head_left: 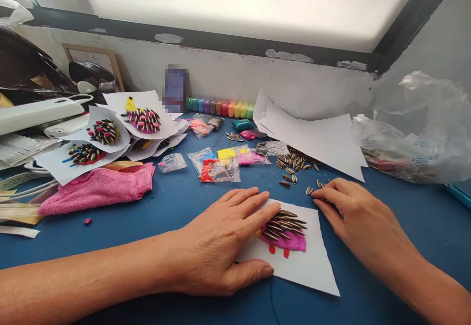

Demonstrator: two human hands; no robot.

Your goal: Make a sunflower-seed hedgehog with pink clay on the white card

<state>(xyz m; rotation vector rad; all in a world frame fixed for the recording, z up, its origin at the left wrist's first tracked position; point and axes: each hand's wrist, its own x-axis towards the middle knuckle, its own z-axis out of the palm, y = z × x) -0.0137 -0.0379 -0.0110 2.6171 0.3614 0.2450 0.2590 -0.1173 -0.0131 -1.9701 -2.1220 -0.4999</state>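
Note:
My left hand (pixel 224 241) lies with fingers spread over a white paper sheet (pixel 312 268), pressing on its left part. On that sheet is a hedgehog-like figure of magenta modelling clay (pixel 290 243), with striped sunflower seeds (pixel 285 224) stuck in it as spines and two red clay feet (pixel 286 254) below. Its left end is mostly hidden under my left fingers. To the right of the sheet, my right hand (pixel 356 212) is pinched, thumb and forefinger at a single sunflower seed (pixel 309 191) on the blue table. A few more seeds show just behind those fingers.
A seed pile (pixel 296 159) lies farther back, near small bags of coloured clay (pixel 221 168). Finished seed figures on paper (pixel 142 119) and a pink cloth (pixel 103 190) are left. Loose white sheets (pixel 312 136) and a clear plastic bag (pixel 415 153) stand right.

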